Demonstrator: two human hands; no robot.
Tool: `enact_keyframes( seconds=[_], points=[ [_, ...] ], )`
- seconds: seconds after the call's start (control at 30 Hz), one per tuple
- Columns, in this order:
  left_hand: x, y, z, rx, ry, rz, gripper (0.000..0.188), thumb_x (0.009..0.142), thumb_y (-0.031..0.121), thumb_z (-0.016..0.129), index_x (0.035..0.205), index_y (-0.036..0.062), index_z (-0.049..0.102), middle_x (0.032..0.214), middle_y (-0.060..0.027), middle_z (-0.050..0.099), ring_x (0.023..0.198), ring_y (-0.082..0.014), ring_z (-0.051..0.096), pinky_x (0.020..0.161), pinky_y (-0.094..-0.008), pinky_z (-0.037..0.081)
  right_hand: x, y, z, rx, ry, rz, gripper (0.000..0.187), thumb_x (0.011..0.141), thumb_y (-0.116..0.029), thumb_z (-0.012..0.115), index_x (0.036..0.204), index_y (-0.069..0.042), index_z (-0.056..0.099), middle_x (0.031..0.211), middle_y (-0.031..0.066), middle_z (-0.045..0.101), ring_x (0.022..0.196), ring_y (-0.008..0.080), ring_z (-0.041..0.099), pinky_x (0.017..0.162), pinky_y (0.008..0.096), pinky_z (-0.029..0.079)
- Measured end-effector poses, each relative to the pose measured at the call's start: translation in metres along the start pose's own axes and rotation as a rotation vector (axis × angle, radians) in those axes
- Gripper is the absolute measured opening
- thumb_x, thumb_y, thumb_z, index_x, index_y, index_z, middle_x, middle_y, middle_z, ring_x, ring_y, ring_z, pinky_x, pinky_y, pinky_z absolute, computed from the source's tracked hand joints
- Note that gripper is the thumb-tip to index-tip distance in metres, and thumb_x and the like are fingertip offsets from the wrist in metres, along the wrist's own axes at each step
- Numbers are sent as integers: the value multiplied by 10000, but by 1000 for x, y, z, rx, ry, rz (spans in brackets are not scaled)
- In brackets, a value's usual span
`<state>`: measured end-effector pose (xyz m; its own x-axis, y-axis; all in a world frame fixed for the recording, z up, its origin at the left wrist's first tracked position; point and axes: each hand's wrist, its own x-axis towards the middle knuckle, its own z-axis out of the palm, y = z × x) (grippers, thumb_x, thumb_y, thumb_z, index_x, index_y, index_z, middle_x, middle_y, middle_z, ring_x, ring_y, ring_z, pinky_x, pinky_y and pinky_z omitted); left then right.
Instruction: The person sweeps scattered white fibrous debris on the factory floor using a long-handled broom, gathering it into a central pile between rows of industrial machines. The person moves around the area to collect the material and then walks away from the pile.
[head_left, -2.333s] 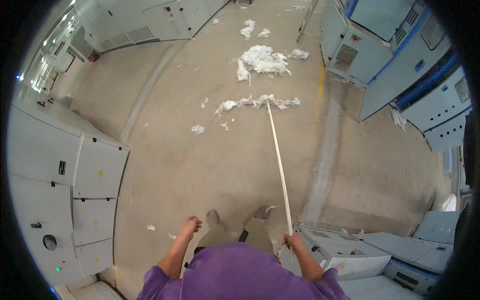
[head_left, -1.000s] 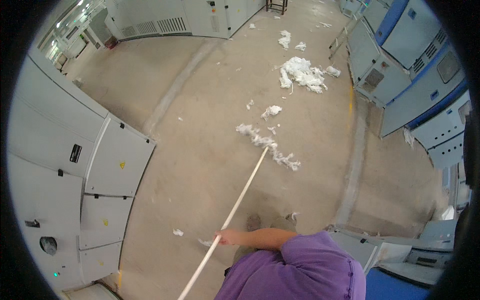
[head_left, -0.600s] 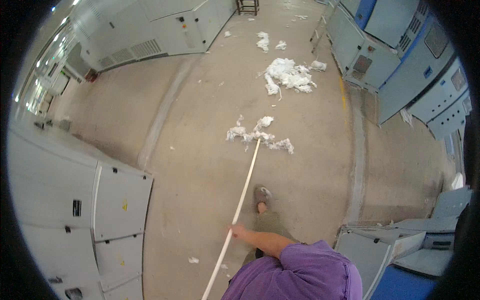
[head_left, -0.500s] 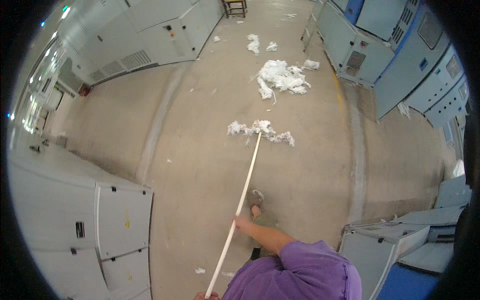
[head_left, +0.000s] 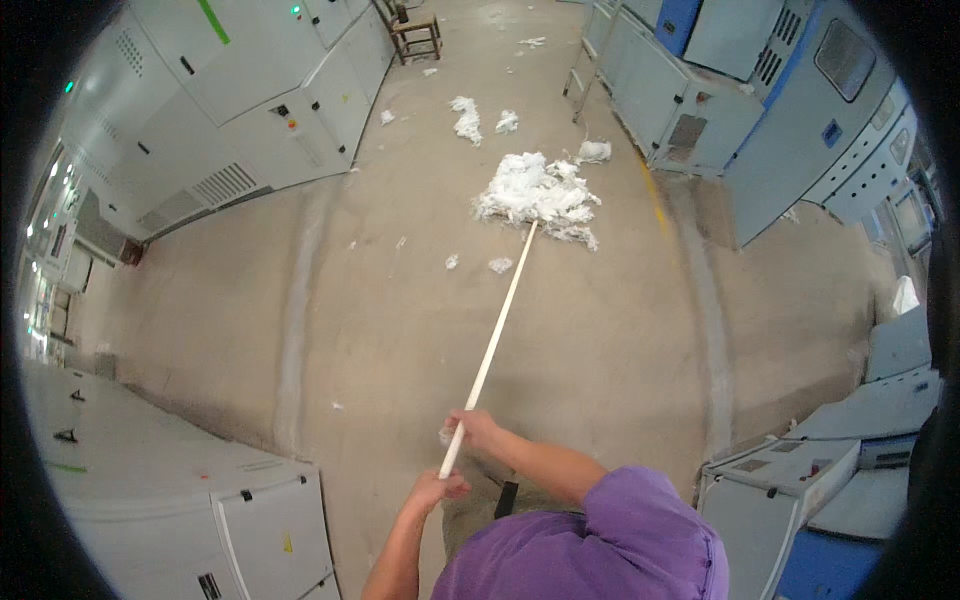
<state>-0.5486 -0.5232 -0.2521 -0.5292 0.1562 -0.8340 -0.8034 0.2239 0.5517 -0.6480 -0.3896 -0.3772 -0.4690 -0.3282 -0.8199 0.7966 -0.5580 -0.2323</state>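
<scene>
A long white pole [head_left: 497,335] runs from my hands out across the floor. Its far end reaches the near edge of a large pile of white fluffy fibre [head_left: 537,190]; whatever head it carries is hidden in the fluff. My left hand [head_left: 437,489] is closed round the near end of the pole, low in the picture. A little further up the shaft, my right hand [head_left: 473,428] grips it too, its arm coming across from the purple sleeve. Two small fibre tufts, one of them a whitish clump [head_left: 500,265], lie left of the pole, just short of the pile.
Grey machine cabinets [head_left: 275,525] stand along the left, and blue-and-grey machines [head_left: 800,130] line the right. A wooden chair [head_left: 415,35] is at the far left, a stepladder [head_left: 583,75] at the far right. More fibre pieces [head_left: 466,120] lie beyond the pile.
The pole's far end has gone forward, and the strip of fluff at it has merged into the large pile. My left hand has come up and forward, nearer my right hand. Small tufts are left behind.
</scene>
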Motion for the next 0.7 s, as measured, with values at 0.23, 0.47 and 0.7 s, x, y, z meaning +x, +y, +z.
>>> enact_keyframes(
  seconds=[0.23, 0.47, 0.7],
  points=[
    [81, 83, -31, 161, -345, 120, 451, 888, 456, 510, 993, 26, 598, 898, -100, 662, 804, -181, 635, 706, -308, 488, 27, -78, -19, 28, 188, -247, 247, 900, -205, 539, 956, 36, 535, 825, 123, 614, 675, 220, 622, 500, 309, 488],
    [169, 58, -250, -38, 79, -114, 319, 889, 312, 477, 984, 21, 566, 878, -134, 648, 774, -239, 634, 676, -348, 503, -71, -111, -128, -524, 779, -39, 315, 828, -282, 607, 877, 28, 621, 680, 84, 620, 537, 157, 567, 480, 297, 461],
    [199, 25, -437, -182, 505, -388, 244, 892, 194, 417, 1040, 7, 470, 746, -184, 607, 594, -291, 582, 548, -438, 497, -165, -39, -88, -674, 1046, -166, 353, 808, -318, 634, 686, 14, 650, 560, 79, 600, 492, 144, 570, 466, 320, 449]
  ],
)
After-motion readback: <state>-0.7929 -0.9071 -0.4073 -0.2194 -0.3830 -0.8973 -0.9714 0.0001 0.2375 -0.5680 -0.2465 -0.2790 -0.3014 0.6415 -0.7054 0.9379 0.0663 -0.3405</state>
